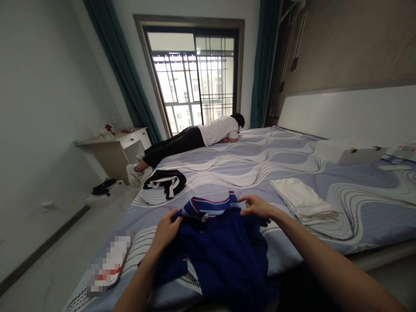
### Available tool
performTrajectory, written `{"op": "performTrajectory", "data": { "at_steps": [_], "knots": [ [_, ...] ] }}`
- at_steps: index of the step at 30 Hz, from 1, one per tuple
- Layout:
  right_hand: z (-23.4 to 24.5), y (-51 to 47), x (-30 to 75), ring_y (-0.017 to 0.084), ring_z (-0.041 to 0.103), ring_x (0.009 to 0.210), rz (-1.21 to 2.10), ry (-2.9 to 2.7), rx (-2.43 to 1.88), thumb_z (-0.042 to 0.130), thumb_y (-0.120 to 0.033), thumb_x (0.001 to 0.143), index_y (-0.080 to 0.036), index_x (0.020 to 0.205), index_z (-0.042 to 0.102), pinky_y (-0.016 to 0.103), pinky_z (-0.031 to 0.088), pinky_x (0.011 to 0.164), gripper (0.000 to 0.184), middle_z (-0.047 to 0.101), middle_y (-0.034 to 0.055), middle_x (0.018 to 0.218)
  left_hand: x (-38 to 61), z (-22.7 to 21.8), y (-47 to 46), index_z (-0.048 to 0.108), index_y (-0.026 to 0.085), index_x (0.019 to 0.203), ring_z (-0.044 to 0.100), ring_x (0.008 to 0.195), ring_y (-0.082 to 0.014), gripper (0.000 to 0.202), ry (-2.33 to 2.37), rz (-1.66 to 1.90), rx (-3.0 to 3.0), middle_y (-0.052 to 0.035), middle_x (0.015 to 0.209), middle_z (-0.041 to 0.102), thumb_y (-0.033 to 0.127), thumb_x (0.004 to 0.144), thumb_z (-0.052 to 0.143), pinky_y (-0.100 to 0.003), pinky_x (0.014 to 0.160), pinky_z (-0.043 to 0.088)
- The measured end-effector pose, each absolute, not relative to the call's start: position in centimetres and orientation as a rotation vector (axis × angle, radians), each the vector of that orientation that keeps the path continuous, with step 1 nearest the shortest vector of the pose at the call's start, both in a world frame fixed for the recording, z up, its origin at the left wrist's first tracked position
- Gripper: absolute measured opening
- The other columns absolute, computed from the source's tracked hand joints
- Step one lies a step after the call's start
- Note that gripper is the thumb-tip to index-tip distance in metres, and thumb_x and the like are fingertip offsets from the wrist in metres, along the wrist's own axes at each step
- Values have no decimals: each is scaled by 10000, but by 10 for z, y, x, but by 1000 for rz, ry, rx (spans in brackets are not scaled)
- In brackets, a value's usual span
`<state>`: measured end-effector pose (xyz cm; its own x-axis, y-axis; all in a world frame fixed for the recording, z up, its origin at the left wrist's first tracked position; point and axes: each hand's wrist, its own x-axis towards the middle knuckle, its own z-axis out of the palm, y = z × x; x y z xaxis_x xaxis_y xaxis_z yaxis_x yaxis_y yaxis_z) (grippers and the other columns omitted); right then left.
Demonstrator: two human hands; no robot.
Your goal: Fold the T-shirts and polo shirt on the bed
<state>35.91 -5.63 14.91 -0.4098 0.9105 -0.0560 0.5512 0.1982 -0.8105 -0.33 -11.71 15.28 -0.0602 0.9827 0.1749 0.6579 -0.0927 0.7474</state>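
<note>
A dark blue shirt (224, 255) with a striped collar lies crumpled on the near edge of the bed (260, 160). My left hand (167, 229) is closed on the shirt's left shoulder, beside the collar. On the right side of the collar, my right hand (256, 206) pinches the fabric. Both forearms reach in from the bottom of the view.
A folded cream cloth (303, 199) lies to the right of the shirt and a black-and-white garment (165, 182) to its far left. A person (195, 138) lies face down across the bed's far side. A white box (349, 151) sits by the headboard, a desk (113, 147) by the left wall.
</note>
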Motion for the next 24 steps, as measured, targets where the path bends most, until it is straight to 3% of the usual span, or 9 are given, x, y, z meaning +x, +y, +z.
{"op": "performTrajectory", "data": {
  "at_steps": [2, 5, 8, 11, 14, 17, 19, 21, 24],
  "knots": [
    [138, -56, 367, 125, 518, 563, 1164, -2188, -1465, 792, -346, 649, -150, 1063, 770, 237, 373, 561, 458, 578, -42, 583, -12, 142, -116, 702, 205, 873, 677, 884, -270, 349, 1801, 950, 1807, -53, 893, 751, 460, 771, 487, -376, 845, 503],
    [131, -62, 379, 179, 642, 714, 1179, -2410, -1595, 799, -384, 640, -212, 978, 805, 249, 426, 638, 379, 707, 17, 748, -27, 134, -122, 710, 224, 930, 684, 909, -264, 368, 1794, 903, 1889, -38, 924, 759, 487, 811, 483, -364, 852, 498],
    [124, -65, 379, 283, 683, 955, 961, -2545, -1803, 860, -402, 545, -211, 1038, 796, 290, 470, 766, 533, 763, 88, 982, -38, 131, -122, 712, 234, 1037, 683, 988, -268, 422, 1822, 915, 1901, -41, 1024, 763, 511, 842, 461, -373, 911, 490],
    [109, -70, 358, 300, 677, 1030, 857, -2456, -1807, 781, -534, 660, -148, 1154, 752, 303, 472, 830, 627, 746, 149, 1093, -43, 118, -115, 701, 200, 1110, 656, 1078, -286, 518, 1945, 917, 1892, -85, 1117, 740, 566, 847, 444, -401, 988, 468],
    [86, -82, 325, 279, 685, 996, 881, -2312, -1737, 676, -636, 744, -161, 1144, 749, 297, 466, 825, 625, 750, 126, 1077, -48, 91, -114, 713, 154, 1071, 641, 1098, -339, 595, 2108, 756, 1863, -139, 1081, 734, 634, 780, 517, -462, 1007, 469],
    [65, -97, 298, 270, 679, 940, 833, -2172, -1723, 713, -571, 727, -198, 1031, 772, 310, 454, 812, 484, 758, 73, 966, -53, 57, -127, 736, 172, 997, 654, 1082, -348, 524, 2074, 681, 1890, -136, 1060, 741, 604, 760, 556, -488, 1003, 486],
    [59, -105, 290, 242, 672, 855, 903, -2045, -1659, 666, -475, 782, -184, 882, 770, 303, 454, 776, 325, 743, 50, 845, -56, 43, -142, 733, 198, 1040, 649, 1129, -316, 473, 1958, 842, 1918, -111, 1138, 733, 552, 816, 512, -473, 1043, 478],
    [63, -110, 290, 218, 655, 790, 1007, -1918, -1509, 593, -424, 834, -166, 785, 736, 295, 462, 738, 299, 717, 37, 776, -57, 45, -158, 724, 226, 1098, 597, 1243, -289, 439, 1848, 1076, 1915, -80, 1245, 703, 505, 861, 482, -462, 1104, 443],
    [85, -121, 301, 220, 651, 851, 1023, -1768, -1223, 526, -458, 898, -166, 879, 723, 318, 488, 803, 353, 727, 42, 876, -60, 74, -183, 710, 249, 1170, 495, 1362, -279, 403, 1707, 1332, 1934, -50, 1369, 637, 444, 870, 524, -458, 1150, 401]
  ]
}}
